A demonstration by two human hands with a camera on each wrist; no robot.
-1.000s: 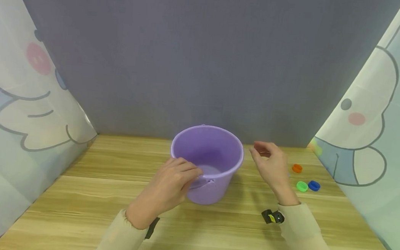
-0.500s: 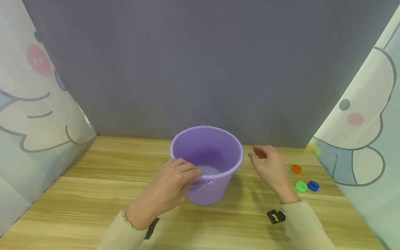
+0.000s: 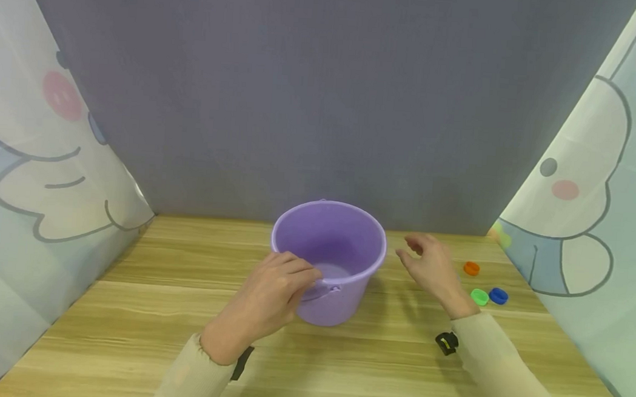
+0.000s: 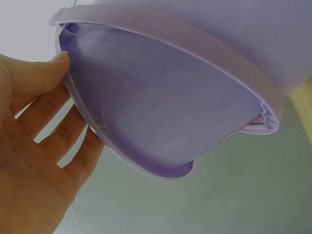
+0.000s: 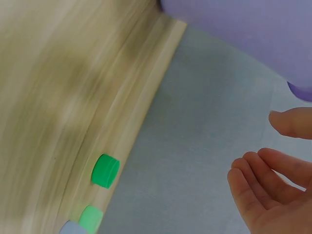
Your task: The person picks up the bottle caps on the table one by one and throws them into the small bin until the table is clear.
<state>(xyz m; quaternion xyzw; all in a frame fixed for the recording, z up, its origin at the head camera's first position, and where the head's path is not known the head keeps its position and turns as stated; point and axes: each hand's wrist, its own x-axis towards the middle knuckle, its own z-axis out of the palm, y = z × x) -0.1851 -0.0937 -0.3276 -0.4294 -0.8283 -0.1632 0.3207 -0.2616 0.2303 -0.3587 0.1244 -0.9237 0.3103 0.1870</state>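
Note:
A purple bucket (image 3: 327, 308) stands upright mid-table, its mouth tilted into view and its handle hanging at the near side. At the bucket's near left rim is my left hand (image 3: 271, 290), fingers curled over the edge. The left wrist view shows the thumb of that hand (image 4: 39, 122) against the purple edge, with fingers behind it. To the bucket's right my right hand (image 3: 434, 269) hovers, thumb and curved fingers apart and nothing between them. In the right wrist view this hand (image 5: 273, 185) is below the bucket's side (image 5: 234, 29).
Right of my right hand lie an orange cap (image 3: 471, 268), a light green cap (image 3: 479, 297) and a blue cap (image 3: 498, 296). The right wrist view shows a darker green cap (image 5: 105, 170) on the wooden table (image 5: 63, 97). A grey wall (image 3: 324, 102) rises behind.
My right hand has shifted slightly towards me, and its thumb and fingers have spread a little wider. The left hand and bucket look unmoved.

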